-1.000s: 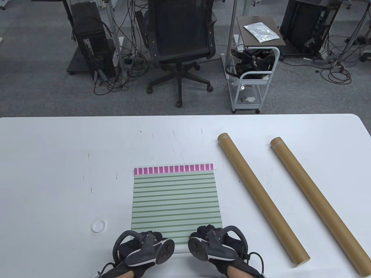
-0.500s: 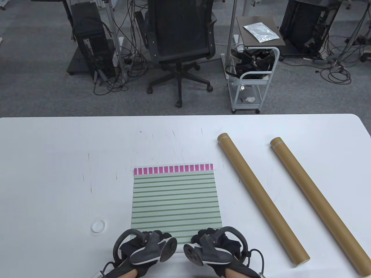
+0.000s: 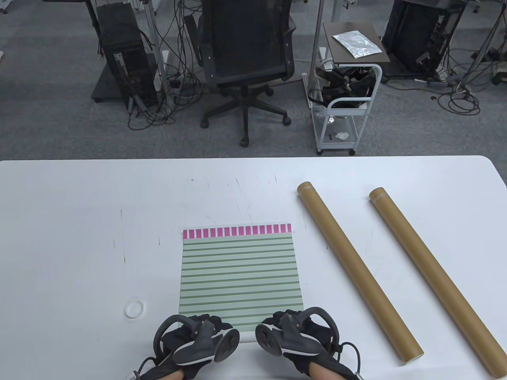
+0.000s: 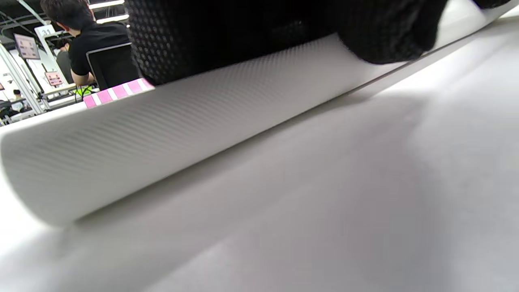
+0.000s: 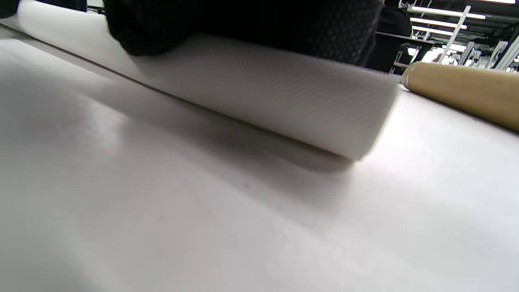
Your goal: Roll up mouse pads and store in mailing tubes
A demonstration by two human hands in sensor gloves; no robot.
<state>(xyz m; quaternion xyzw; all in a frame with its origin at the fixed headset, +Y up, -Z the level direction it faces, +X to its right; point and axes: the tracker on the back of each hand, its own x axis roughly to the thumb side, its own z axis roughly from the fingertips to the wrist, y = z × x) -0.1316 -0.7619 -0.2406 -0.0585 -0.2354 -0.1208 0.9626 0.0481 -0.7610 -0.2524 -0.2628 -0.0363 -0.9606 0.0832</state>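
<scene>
Mouse pad (image 3: 239, 273): flat, green-striped, near edge curled into a white dimpled roll
Left hand (image 3: 194, 336), right hand (image 3: 295, 332): both clasp that roll

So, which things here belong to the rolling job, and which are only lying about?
Job:
- mouse pad, near edge curled up
- left hand
- right hand
- near tube
- far tube

Lying about:
- white ring on the table
- office chair
- cart

A white table (image 3: 79, 221) is seen. On it are laid a green-striped mouse pad (image 3: 239, 273) with its near edge curled up, two brown mailing tubes (image 3: 356, 269) (image 3: 433, 279) lying diagonally, and a small white ring (image 3: 134, 308).
</scene>
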